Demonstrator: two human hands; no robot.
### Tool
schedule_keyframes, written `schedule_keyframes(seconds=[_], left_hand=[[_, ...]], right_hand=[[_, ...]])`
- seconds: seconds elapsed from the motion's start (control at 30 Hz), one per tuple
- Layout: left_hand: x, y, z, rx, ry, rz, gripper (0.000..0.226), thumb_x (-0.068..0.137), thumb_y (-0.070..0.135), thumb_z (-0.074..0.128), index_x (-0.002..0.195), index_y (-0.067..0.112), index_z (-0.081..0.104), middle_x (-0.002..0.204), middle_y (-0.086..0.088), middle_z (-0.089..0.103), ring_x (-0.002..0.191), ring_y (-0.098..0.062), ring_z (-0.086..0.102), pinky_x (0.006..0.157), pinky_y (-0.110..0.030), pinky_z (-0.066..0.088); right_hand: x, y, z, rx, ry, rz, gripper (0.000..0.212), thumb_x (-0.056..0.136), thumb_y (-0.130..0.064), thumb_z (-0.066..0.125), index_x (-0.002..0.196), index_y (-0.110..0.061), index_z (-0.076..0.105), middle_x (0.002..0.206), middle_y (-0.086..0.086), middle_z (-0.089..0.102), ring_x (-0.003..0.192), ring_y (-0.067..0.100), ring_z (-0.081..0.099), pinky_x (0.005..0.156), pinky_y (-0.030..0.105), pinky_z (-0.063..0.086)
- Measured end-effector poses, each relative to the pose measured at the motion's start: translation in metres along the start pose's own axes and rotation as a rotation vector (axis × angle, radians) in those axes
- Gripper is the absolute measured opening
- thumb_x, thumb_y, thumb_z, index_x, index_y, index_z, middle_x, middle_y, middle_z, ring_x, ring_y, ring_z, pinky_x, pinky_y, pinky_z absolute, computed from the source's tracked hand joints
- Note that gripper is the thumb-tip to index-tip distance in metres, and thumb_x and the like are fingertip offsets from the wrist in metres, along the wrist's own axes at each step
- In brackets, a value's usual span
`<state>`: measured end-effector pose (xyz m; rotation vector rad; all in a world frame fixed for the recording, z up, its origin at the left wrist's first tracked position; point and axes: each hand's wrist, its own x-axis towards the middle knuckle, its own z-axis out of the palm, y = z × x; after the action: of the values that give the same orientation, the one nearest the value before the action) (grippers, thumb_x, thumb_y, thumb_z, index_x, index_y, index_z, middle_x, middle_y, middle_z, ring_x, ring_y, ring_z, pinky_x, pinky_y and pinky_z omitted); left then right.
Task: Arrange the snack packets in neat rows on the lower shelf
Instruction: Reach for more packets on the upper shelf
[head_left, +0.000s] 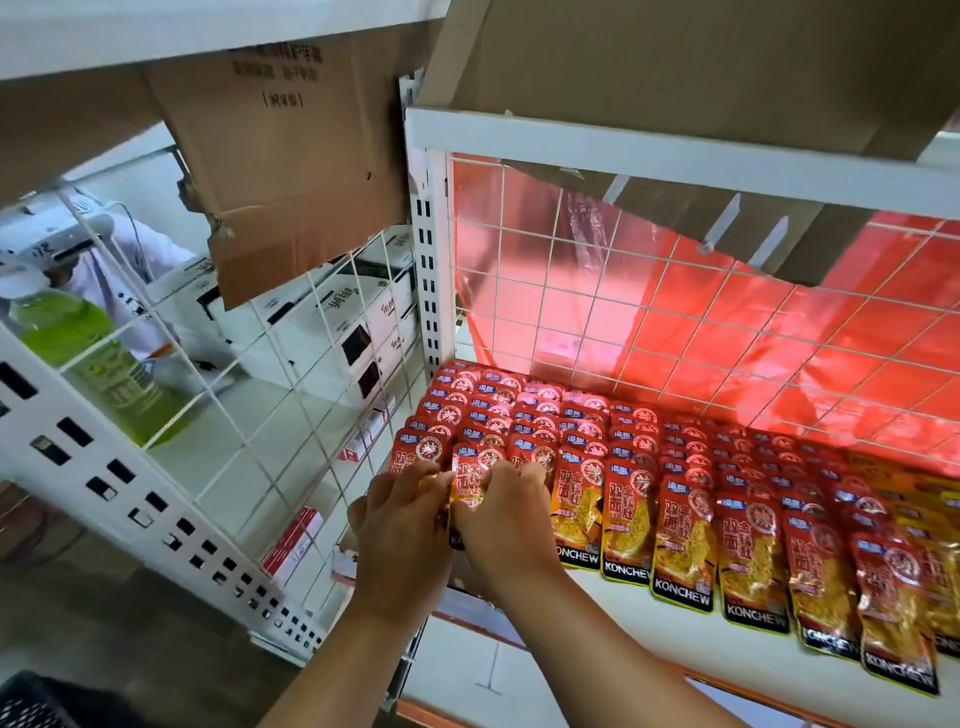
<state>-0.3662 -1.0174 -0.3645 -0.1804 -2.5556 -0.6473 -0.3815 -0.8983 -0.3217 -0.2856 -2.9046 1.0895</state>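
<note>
Red and gold snack packets (685, 525) lie in overlapping rows across the white shelf (649, 629), each marked KONCHEW along its bottom. Both my hands work at the front left corner of the rows. My left hand (402, 530) grips the left edge of the front packet (470, 480) in the second row from the left. My right hand (506, 519) holds the same packet from the right, fingers curled over it. The lower half of that packet is hidden behind my hands.
A white wire grid (675, 312) backs the shelf, with red film behind it. A torn cardboard box (291, 171) hangs at upper left. Another wire panel (218, 415) and a perforated upright (156, 499) stand at left, with a green bottle (78, 343) behind. A black basket (31, 701) sits at bottom left.
</note>
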Motion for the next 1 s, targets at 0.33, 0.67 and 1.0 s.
schedule_keyframes(seconds=[0.33,0.67,1.0], left_hand=[[0.003,-0.008,0.001,0.127,-0.093,-0.019,0.056,0.069,0.049,0.086,0.116,0.022,0.070,0.132,-0.003,0.064,0.113,-0.035,0.057,0.080,-0.057,0.052],[0.001,-0.007,0.003,0.140,-0.127,-0.044,0.063,0.064,0.038,0.095,0.119,0.021,0.069,0.131,-0.005,0.064,0.113,-0.036,0.058,0.083,-0.057,0.052],[-0.001,-0.005,0.003,0.140,-0.144,-0.116,0.068,0.071,0.039,0.090,0.130,0.020,0.063,0.135,-0.006,0.060,0.121,-0.034,0.053,0.089,-0.057,0.051]], right_hand=[[-0.002,-0.001,0.001,0.023,-0.019,-0.013,0.033,0.089,-0.027,0.067,0.119,-0.016,0.059,0.109,0.001,0.044,0.100,0.025,0.056,0.091,0.038,0.056],[-0.002,0.001,-0.007,0.008,-0.072,-0.081,0.030,0.091,-0.025,0.066,0.119,-0.016,0.061,0.104,0.000,0.044,0.098,0.024,0.058,0.090,0.032,0.054],[-0.004,0.005,-0.027,-0.004,-0.105,-0.097,0.018,0.091,-0.023,0.062,0.107,-0.015,0.060,0.105,0.002,0.046,0.086,0.017,0.054,0.077,0.030,0.053]])
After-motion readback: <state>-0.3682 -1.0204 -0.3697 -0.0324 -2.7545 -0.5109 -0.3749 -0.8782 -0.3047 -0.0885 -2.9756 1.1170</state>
